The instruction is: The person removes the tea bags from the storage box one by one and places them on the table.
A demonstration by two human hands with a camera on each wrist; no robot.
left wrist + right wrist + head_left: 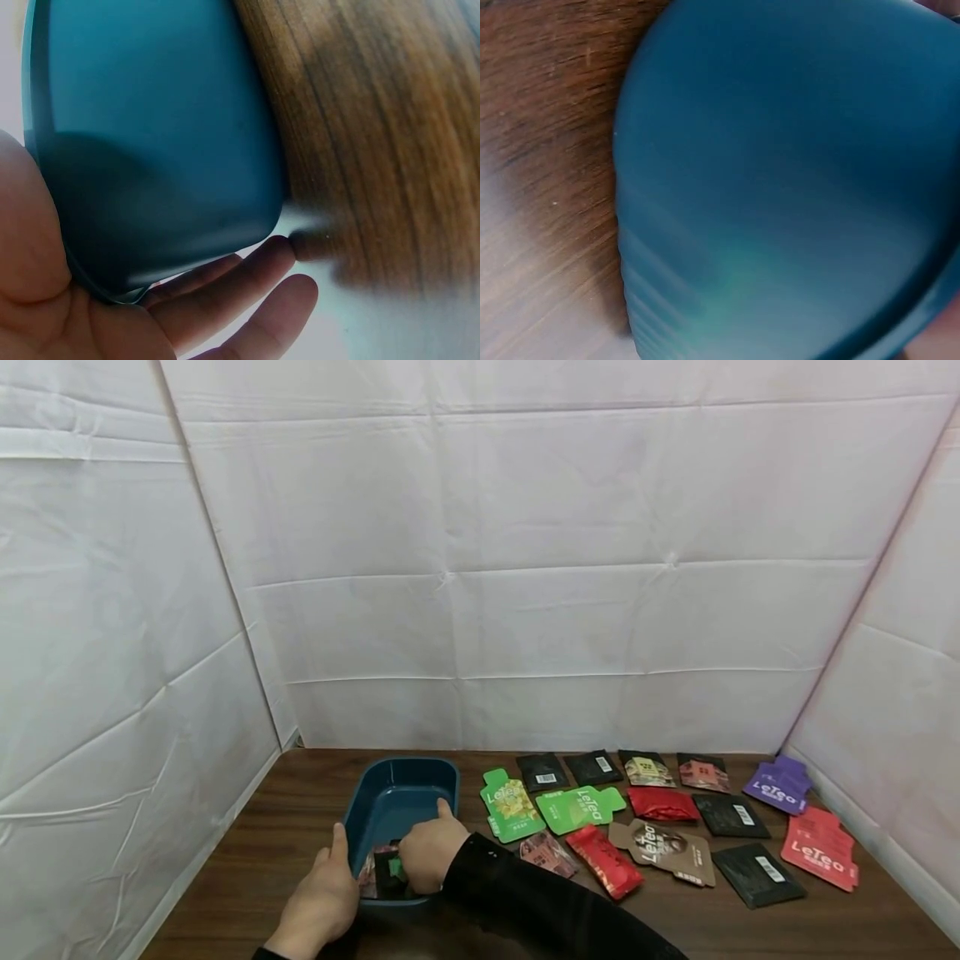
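A dark blue tray (405, 768) is at the left part of the wooden table, with several small packets (388, 870) in its near end. My left hand (321, 893) grips the tray's near left corner. The left wrist view shows the thumb (26, 225) along the rim and fingers (232, 300) against the outside near its lower edge. My right hand (433, 850) reaches over the right rim into the near end, by a dark packet with a green patch. Its fingertips are hidden there. The right wrist view mostly shows the tray's outer wall (780, 165).
Right of the tray lie green cut-out cards (513, 806), black packets (759, 874), red packets (604, 860), a brown card (663, 852), a purple card (780, 785) and red cards (820, 849). White cloth walls (555, 568) enclose the table (262, 852).
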